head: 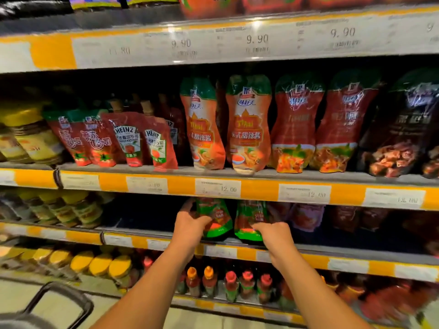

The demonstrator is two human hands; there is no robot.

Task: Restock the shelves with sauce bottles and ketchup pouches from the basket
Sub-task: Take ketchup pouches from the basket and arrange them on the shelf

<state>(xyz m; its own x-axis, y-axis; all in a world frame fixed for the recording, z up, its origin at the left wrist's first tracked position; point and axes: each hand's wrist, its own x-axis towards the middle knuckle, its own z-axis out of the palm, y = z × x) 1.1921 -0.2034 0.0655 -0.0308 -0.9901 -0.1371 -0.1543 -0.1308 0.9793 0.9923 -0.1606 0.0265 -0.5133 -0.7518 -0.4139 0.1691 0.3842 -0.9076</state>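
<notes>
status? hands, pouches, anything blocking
Left hand grips left green pouch. Right hand touches right green pouch. Both pouches upright on shelf. Nothing blocking.

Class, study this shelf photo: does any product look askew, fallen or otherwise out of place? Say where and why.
On the middle shelf, the Heinz ketchup pouches lean left and overlap rather than standing upright. Below, the left hand holds one green-and-red pouch and the right hand touches another. Nothing looks spilled or torn.
</notes>
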